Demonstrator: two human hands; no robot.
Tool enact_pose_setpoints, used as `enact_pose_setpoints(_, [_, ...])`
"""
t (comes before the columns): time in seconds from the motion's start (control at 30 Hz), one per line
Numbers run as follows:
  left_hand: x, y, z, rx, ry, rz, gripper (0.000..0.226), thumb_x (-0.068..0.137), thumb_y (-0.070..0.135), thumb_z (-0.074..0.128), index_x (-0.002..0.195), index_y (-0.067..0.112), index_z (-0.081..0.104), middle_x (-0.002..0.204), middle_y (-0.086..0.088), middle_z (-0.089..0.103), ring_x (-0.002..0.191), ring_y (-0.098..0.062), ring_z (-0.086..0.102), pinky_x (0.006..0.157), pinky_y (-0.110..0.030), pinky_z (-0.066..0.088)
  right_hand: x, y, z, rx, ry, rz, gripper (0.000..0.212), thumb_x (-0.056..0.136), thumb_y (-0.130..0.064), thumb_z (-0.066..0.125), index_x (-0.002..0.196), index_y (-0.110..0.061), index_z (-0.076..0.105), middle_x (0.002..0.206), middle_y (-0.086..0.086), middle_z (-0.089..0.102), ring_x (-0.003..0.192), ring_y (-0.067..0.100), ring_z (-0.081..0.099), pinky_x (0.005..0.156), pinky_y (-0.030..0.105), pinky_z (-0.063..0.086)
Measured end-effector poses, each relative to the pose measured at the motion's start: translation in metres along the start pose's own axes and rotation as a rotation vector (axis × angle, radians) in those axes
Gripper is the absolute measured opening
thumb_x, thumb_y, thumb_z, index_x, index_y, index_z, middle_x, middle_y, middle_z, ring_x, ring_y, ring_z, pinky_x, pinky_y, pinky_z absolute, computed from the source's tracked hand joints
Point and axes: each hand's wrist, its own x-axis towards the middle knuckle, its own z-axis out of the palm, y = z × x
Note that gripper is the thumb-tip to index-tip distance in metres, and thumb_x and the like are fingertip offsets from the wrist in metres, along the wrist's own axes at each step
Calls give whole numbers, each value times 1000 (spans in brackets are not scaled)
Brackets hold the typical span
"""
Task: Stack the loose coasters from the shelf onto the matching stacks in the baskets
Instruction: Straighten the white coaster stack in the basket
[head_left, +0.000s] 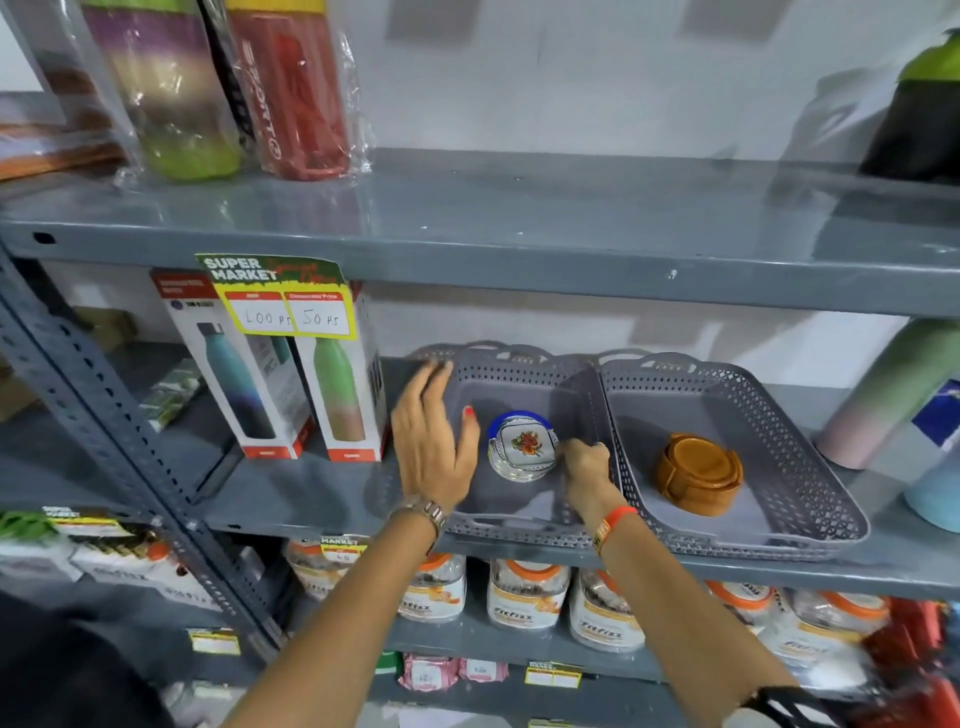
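Note:
Two grey perforated baskets stand side by side on the middle shelf. The left basket (519, 364) holds a stack of white coasters (522, 449) with a red flower print and a blue rim behind. The right basket (779, 441) holds a stack of brown round coasters (698, 475). My left hand (434, 436) hovers open over the left basket's left side, fingers spread, holding nothing. My right hand (587, 462) sits curled just right of the white stack, fingertips touching its edge, at the wall between the baskets.
Two boxed bottles (291, 395) stand left of the baskets under a price tag (280, 293). Pastel bottles (883, 395) stand at the right. The upper shelf (519, 223) overhangs the baskets. Jars (524, 592) fill the shelf below.

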Motion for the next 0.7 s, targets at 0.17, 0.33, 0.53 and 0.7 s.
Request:
enact_pose_setpoints(0.17, [9, -4, 32, -560, -418, -1006, 48, 101, 31, 34, 141, 5, 34, 147, -13, 34, 134, -26, 34, 106, -31, 28, 8, -21, -3, -706, -252, -144, 94, 71, -13, 81, 144, -2, 23, 147, 17, 35, 138, 32, 33, 115, 35, 30])
enact_pose_setpoints(0.33, [16, -20, 65, -740, -539, -1427, 76, 89, 67, 23, 137, 11, 41, 144, -11, 38, 128, -25, 41, 106, -40, 30, 18, -30, 0, -971, -371, -299, 107, 62, -16, 87, 146, -1, 22, 152, 13, 29, 142, 29, 28, 118, 33, 27])
enact_pose_setpoints(0.53, [11, -9, 81, -787, -726, -1434, 84, 91, 66, 3, 145, 8, 30, 151, -12, 31, 139, -24, 27, 114, -38, 17, 31, -31, 1, -981, -458, -354, 121, 63, -11, 86, 152, -7, 4, 159, 11, 16, 145, 26, 21, 117, 29, 23])
enact_pose_setpoints(0.7, [7, -13, 86, -809, -717, -1474, 87, 89, 67, 0, 139, 9, 42, 143, -15, 43, 135, -27, 35, 114, -39, 18, 36, -26, 5, -966, -387, -391, 91, 58, -20, 89, 136, -6, 43, 141, 11, 42, 136, 27, 32, 111, 28, 30])
